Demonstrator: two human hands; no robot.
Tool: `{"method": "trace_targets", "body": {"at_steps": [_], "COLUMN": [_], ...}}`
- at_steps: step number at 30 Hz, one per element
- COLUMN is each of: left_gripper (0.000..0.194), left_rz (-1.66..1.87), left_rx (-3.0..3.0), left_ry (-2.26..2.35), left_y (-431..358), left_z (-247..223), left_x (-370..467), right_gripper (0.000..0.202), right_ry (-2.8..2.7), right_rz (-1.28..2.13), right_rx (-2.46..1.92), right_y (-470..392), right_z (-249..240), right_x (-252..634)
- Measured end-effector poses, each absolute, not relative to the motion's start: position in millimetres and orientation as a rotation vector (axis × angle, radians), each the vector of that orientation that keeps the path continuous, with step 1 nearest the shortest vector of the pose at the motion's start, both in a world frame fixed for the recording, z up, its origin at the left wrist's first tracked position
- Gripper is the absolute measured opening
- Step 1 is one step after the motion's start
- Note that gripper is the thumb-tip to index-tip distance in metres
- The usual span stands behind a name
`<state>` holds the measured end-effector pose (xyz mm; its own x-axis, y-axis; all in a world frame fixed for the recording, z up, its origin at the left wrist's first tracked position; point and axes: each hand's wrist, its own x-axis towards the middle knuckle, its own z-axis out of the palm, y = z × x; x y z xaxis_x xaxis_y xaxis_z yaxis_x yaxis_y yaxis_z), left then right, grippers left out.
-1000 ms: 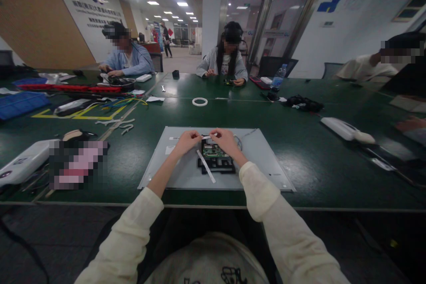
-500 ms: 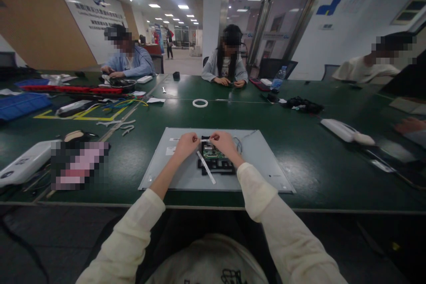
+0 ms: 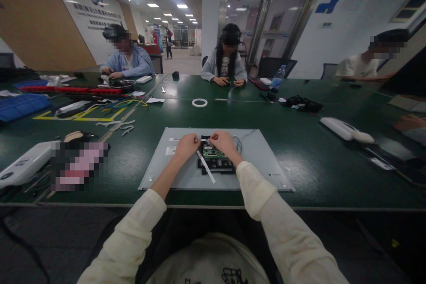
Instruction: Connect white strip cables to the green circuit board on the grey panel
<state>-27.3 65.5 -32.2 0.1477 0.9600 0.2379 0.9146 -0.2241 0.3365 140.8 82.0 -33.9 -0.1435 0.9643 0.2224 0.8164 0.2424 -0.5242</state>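
One white strip [image 3: 204, 140] was pinched in the fingertips of left hand [image 3: 187, 147] and right hand [image 3: 222, 143], over the far end of the board [image 3: 211, 153], mid-panel [image 3: 262, 162].

In front of me, a flat grey panel [image 3: 186, 179] lies face-up on the bench [image 3: 309, 142], its long near edge close to the bench's edge and a pair of pale labels on its left part. On the panel's middle sits a black frame [image 3: 229, 169], its near part cut through with openings. A green circuit board [image 3: 213, 153] lies flat in its farther part, partly hidden by my right hand [image 3: 221, 142]. A long, narrow white strip [image 3: 207, 167] slants across the frame's left side, its near end on the panel. A short white piece [image 3: 204, 141] spans the gap between the pinched fingertips of my left hand [image 3: 188, 145] and right hand, above the frame's far end; I can't tell whether it joins the long strip.
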Motion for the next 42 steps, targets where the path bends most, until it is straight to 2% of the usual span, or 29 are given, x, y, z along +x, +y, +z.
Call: {"method": "trace_targets", "body": {"at_steps": [14, 31, 42], "left_gripper": [0.013, 0.017, 0.018], "left_rz": [0.568, 0.982, 0.870], "left_rx": [2.349, 2.006, 2.114], "left_ry": [1.893, 1.780, 1.798], "left_y": [68.9, 74.8, 73.2], "left_z": [-36.1, -34.9, -39.5], "left_x": [-29.4, -35.7, -33.9], "right_gripper": [0.008, 0.006, 0.015], "right_ry": [-2.055, -1.991, -1.975], "right_rz": [0.316, 0.383, 0.345], "right_rx": [-1.623, -1.465, -1.517], "right_y": [88.4, 87.9, 81.8], "right_z": [-37.8, -39.3, -35.1], "right_x": [142.1, 140.9, 138.8]}}
